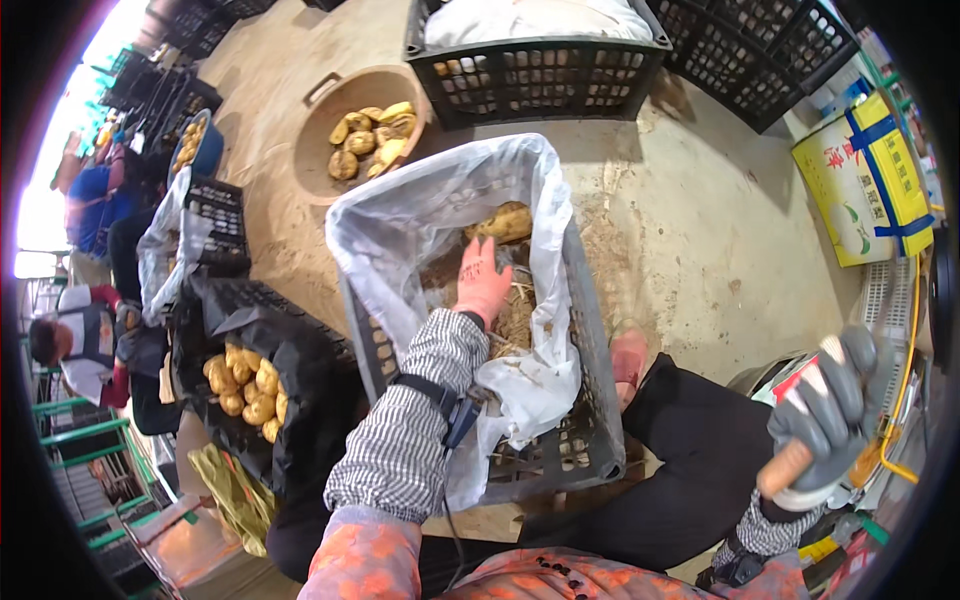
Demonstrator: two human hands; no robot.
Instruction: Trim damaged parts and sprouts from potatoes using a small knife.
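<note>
My left hand [483, 282], in a pink glove, reaches into a black plastic crate [600, 420] lined with clear plastic sheeting [385, 225]. Its fingers are stretched out, and their tips are at the lower edge of a long, brownish tuber [505, 222]. Whether they touch it I cannot tell. Loose brown soil and pale root bits [515, 315] lie beneath the hand. Off to the right, my right hand [825, 415] wears a grey-coated glove and is closed around a tool with a wooden handle [785, 468]. The tool's far end is blurred.
A tan basin [312, 150] of tubers stands beyond the crate. At left, a black-lined crate [310, 400] holds peeled-looking yellow tubers [250, 390]. Large black crates [540, 85] line the back, and a yellow-and-white box [865, 180] stands right. Two people [85, 335] sit at far left.
</note>
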